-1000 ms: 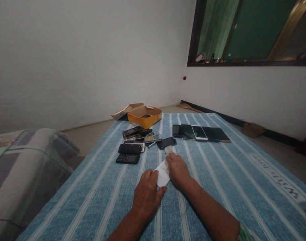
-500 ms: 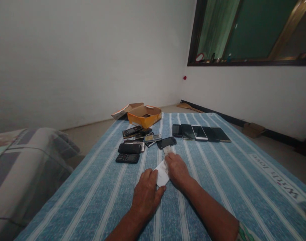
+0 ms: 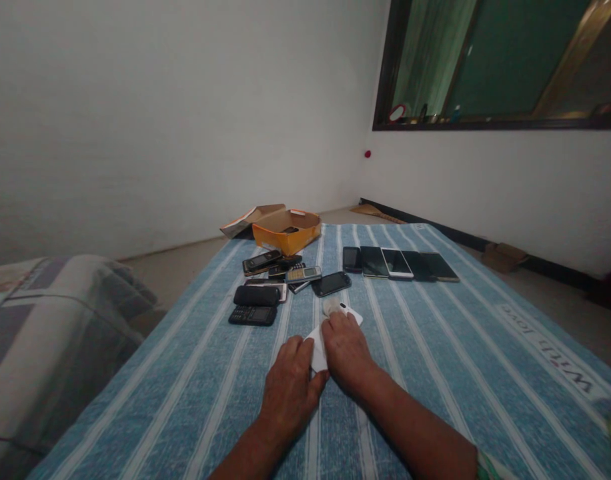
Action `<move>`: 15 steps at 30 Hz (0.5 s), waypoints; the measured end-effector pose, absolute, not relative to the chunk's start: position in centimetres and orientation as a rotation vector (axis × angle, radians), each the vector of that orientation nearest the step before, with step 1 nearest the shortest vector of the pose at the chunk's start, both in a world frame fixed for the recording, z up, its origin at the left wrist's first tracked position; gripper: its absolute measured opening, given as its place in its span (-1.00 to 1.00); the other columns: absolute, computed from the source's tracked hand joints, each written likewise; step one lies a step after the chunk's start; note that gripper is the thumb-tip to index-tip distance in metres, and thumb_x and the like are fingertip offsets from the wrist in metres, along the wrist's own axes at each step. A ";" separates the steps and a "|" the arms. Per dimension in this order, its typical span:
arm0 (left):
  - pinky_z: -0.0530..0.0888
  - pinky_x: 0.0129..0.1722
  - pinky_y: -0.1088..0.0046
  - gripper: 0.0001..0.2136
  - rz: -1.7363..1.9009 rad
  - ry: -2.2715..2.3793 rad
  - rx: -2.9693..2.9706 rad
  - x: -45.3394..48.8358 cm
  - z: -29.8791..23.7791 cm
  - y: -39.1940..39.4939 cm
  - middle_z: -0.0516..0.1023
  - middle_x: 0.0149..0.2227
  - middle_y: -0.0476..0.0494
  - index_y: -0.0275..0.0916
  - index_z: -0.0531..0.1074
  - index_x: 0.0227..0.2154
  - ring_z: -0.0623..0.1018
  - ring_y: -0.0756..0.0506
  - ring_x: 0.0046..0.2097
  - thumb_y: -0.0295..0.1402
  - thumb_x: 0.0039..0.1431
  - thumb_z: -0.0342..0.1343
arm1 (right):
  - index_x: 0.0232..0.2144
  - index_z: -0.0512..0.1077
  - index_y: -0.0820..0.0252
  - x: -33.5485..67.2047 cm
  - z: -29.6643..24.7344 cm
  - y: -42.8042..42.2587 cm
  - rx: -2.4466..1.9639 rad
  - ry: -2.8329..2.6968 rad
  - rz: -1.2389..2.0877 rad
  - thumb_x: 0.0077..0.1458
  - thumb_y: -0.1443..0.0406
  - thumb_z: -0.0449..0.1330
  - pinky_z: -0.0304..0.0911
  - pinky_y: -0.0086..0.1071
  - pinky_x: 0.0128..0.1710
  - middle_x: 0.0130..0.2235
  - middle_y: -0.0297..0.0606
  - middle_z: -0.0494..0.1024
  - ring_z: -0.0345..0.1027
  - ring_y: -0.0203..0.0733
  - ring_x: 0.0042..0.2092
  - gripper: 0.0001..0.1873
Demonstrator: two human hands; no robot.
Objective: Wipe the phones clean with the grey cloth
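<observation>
A white smartphone (image 3: 319, 357) lies back side up on the striped cloth, its camera showing near the far right corner. My left hand (image 3: 289, 383) grips the phone's near left end between thumb and fingers. Over the middle of the phone, my right hand (image 3: 346, 343) presses down with bent fingers on a crumpled whitish wipe (image 3: 330, 305), which sticks out past the fingertips. That hand covers much of the phone's back.
Beyond my hands lies a black smartphone (image 3: 331, 284). To its left are several old phones in a pile, with a black keypad phone (image 3: 253, 315) nearest. A row of smartphones (image 3: 397, 264) lies to the right. An open orange box (image 3: 287, 239) stands at the far edge.
My right hand has slid with the wipe across the phone's back, uncovering the camera corner. My left hand keeps its grip in nearly the same place.
</observation>
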State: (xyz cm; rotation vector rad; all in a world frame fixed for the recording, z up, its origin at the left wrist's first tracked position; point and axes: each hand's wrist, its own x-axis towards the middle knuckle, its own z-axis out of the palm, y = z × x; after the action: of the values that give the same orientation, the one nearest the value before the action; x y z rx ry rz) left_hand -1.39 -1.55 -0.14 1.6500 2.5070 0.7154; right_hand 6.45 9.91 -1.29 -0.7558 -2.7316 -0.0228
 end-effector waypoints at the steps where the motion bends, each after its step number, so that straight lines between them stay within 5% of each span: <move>1: 0.45 0.03 0.20 -0.74 0.718 2.509 1.645 -1.4 -0.2 -1.5 0.48 -0.08 -0.22 -0.21 0.42 -0.13 0.49 -0.24 -0.01 -0.44 0.08 0.19 | -0.15 0.48 0.33 6.4 -1.3 10.2 -0.760 -2.719 -0.014 0.25 0.46 0.04 0.08 -0.11 0.16 -0.04 0.05 0.49 0.28 0.05 0.04 -0.77; 15: 0.44 0.02 0.23 -0.76 0.669 2.512 1.623 -1.2 0.3 -1.6 0.48 -0.06 -0.25 -0.26 0.45 -0.14 0.48 -0.24 0.00 -0.43 0.10 0.20 | -0.16 0.46 0.27 6.4 -1.0 12.6 -0.742 -2.737 0.111 0.25 0.44 0.03 0.09 -0.22 0.06 -0.06 -0.06 0.48 0.27 -0.02 0.03 -0.78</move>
State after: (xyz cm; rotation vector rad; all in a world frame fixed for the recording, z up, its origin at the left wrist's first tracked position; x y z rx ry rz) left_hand -1.18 -1.61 0.33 1.6229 2.5120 0.6688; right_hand 6.39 12.63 -1.03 -0.7416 -2.7369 0.1108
